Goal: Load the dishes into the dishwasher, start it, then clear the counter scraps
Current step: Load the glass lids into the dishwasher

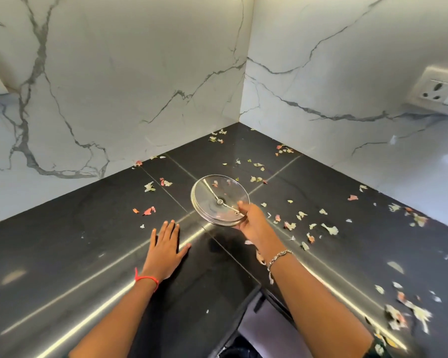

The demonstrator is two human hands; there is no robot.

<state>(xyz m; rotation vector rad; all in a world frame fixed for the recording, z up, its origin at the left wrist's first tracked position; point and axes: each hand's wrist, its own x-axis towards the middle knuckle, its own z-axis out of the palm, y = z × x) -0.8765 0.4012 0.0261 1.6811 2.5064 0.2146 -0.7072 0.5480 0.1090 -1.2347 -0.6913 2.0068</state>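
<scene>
Now the right hand grips the near rim of a glass lid, while the left hand lies flat, fingers straight, on the black bench amid scattered scraps.

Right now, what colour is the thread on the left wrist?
The thread is red; head view.

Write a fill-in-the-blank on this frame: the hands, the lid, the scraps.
1. The right hand grips the glass lid with its fingers at the near rim, while the left hand lies ____ on the black counter.
2. A ____ thread circles the left wrist.
3. The scraps lie thickest to the ____ of the lid.

Missing words: flat; red; right.
</scene>
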